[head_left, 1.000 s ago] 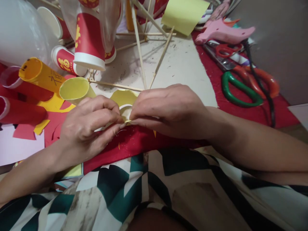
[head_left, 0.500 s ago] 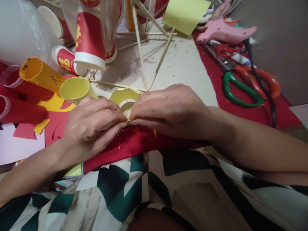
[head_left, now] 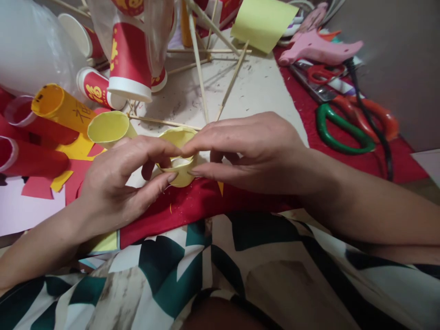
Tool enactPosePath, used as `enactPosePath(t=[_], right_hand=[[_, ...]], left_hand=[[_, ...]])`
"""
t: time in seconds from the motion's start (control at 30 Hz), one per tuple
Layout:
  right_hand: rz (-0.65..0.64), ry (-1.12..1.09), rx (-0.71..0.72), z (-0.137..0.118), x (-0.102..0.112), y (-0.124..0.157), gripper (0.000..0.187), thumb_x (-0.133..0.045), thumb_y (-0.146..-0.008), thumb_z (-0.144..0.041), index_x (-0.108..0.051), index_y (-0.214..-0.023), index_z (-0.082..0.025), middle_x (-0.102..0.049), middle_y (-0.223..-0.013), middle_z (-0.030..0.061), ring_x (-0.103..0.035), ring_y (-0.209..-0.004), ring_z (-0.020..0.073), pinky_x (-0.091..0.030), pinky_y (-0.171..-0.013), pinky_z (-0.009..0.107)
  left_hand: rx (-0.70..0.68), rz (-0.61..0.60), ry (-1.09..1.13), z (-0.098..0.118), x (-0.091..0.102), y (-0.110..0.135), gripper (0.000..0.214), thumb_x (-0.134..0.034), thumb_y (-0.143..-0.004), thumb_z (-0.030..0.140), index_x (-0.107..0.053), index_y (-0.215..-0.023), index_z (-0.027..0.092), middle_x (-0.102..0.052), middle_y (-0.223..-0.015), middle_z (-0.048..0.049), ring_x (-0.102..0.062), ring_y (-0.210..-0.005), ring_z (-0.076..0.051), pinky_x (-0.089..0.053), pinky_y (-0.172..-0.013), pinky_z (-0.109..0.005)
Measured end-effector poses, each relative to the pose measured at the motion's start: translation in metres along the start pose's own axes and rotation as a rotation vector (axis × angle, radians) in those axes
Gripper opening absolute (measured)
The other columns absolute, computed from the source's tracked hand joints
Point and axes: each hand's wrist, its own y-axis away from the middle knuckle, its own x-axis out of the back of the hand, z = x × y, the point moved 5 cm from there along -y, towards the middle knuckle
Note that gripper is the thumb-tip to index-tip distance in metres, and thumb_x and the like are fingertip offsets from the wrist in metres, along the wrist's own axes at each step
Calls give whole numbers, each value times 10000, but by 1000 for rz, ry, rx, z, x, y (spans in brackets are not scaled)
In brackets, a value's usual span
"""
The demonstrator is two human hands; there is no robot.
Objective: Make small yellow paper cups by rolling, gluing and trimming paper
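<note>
A short yellow paper tube (head_left: 184, 178), with a pale rim showing inside it, stands upright between my hands. My left hand (head_left: 120, 172) grips its left side, thumb on the near wall and fingers at the top edge. My right hand (head_left: 254, 153) holds the right side likewise, its index fingertip meeting the left one above the opening. Part of the tube is hidden behind the fingers. Just beyond my left hand is another yellow paper tube (head_left: 112, 130), open at the top.
Red paper cups (head_left: 130, 59) and a frame of thin wooden sticks (head_left: 233, 80) stand behind. Orange (head_left: 63, 105) and red tubes (head_left: 34, 156) lie left, among paper scraps. At right are green-handled scissors (head_left: 343, 133), a pink glue gun (head_left: 319, 46) and its black cord (head_left: 373, 123).
My fingertips were pinched together at the tube's near edge. Now the thumbs have moved apart and down onto the wall, the index fingers lie over the opening, and the near yellow wall shows.
</note>
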Motion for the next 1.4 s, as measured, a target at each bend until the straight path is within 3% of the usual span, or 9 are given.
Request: enactPosePath(t=[0.13,0.33,0.5,0.67,0.97,1.23,1.4], right_hand=[[-39,-15,-4,-4,-8,-1,187,-548,-1023,-303,-719,-998,-231,-757,-945,15,-702,-868,124,-535,-765,247],[-57,-27,-42,0,-7,-2,181,-542,-1025,-293,-705,-995,-223,-746,-914,-16,-688,-815,98,-517,-751,226],[-15,-40,-59,3,-4,-2,207,-534,-1028,-333,-679,-947,-209,-725,-879,-34,-664,-763,77,-505,-727,219],[-7,-46,-29,3,-4,-2,218,-508,-1034,-294,-669,-924,-196,-711,-882,-46,-657,-778,60,-507,-744,206],[-34,-71,-18,4,-5,-2,173,-537,-1020,-260,-704,-989,-228,-739,-895,-21,-684,-777,79,-547,-744,214],[-34,-63,18,4,-7,-2,178,-552,-1025,-267,-718,-994,-210,-758,-920,-7,-707,-833,88,-546,-765,210],[-38,-53,16,5,-8,-2,155,-569,-1013,-261,-716,-1045,-223,-765,-937,-6,-707,-820,90,-549,-767,207]], left_hand=[[67,-37,24,-3,-3,2,198,-698,-900,148,-627,-1067,226,-650,-884,28,-556,-649,-84,-505,-596,-276],[32,-21,124,-8,-5,4,292,-765,-837,95,-617,-1063,204,-649,-911,24,-561,-653,-63,-494,-560,-224],[8,-21,102,-7,-4,2,235,-771,-830,84,-643,-985,205,-645,-772,47,-585,-645,-82,-483,-610,-264],[14,-1,118,-10,-3,3,279,-784,-800,50,-659,-1005,193,-670,-836,28,-607,-675,-87,-498,-606,-253],[69,54,138,-14,-8,10,399,-788,-785,74,-648,-1103,270,-676,-901,10,-641,-699,-141,-556,-576,-316],[85,69,123,-13,-7,9,314,-777,-789,46,-653,-987,256,-670,-820,28,-653,-726,-143,-532,-604,-318],[5,19,91,-7,-7,4,255,-695,-840,28,-671,-996,228,-716,-846,17,-650,-704,-122,-539,-655,-308]])
